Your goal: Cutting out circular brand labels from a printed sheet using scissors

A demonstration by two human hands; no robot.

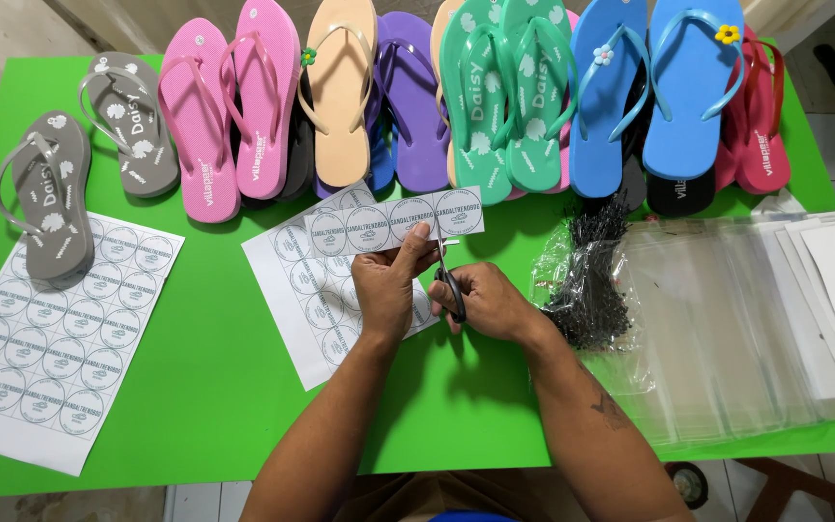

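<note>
My left hand (386, 288) pinches a paper strip of round printed labels (379, 226) and holds it up over the green table (214, 367). My right hand (488, 302) grips black-handled scissors (450, 286) whose blades point up at the strip's lower edge near its right end. Under both hands lies a partly cut white label sheet (303, 295).
A full label sheet (45, 343) lies at the left. A row of flip-flops (408, 97) in grey, pink, tan, purple, green, blue and red lines the far edge. At the right sit a bundle of black ties (586, 285) and a stack of clear plastic bags (746, 319).
</note>
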